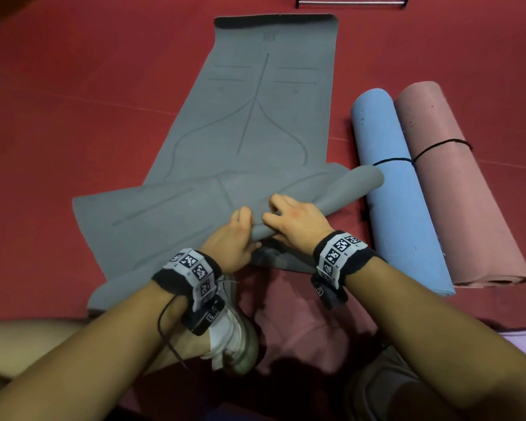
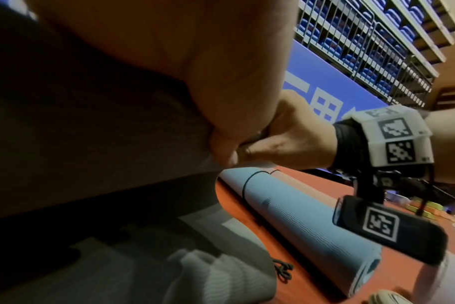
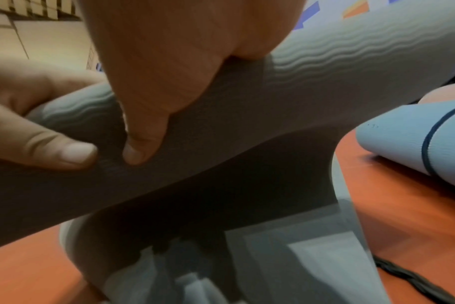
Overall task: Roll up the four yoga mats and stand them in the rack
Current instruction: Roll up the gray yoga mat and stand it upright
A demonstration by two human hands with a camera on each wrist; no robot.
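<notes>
Left hand (image 1: 236, 238) and right hand (image 1: 295, 221) both gripping rolled near end of grey yoga mat (image 1: 255, 117), fingers curled; blue rolled mat (image 1: 398, 189), pink rolled mat (image 1: 456, 183) beside, tied with black cord (image 1: 438, 147).

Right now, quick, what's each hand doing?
Left hand: grips the rolled edge of the grey mat.
Right hand: grips the same roll beside it.

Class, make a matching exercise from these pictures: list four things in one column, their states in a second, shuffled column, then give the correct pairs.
Things:
1. grey foam yoga mat
2. light blue foam yoga mat
3. pink foam yoga mat
4. left hand

States:
A. rolled, lying at the far right
B. grips the rolled end beside the right hand
C. only partly rolled
D. rolled, lying between two other mats

Pairs: 1-C, 2-D, 3-A, 4-B
</notes>
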